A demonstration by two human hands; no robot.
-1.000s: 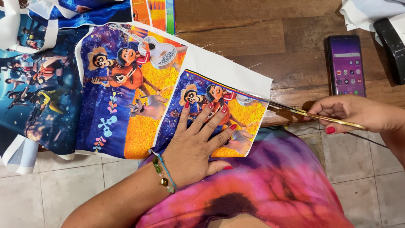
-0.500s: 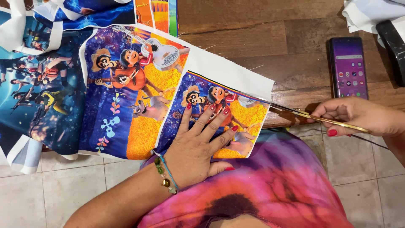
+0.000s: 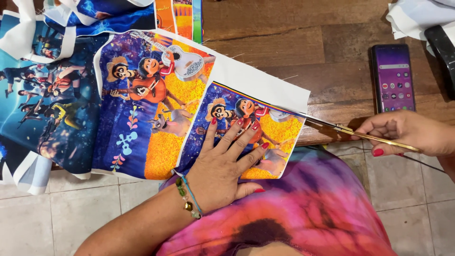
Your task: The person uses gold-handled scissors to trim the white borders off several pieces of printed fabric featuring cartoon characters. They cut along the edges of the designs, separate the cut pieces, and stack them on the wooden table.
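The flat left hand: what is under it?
Under the left hand lies a small cartoon-printed fabric panel, spread over the wooden table edge and the tie-dye lap. The print beneath palm and fingers is covered.

Bare wood lies open along the desk's (image 3: 294,47) far edge, between the printed fabric (image 3: 142,104) covering its left part and the phone (image 3: 392,78) near the right edge.
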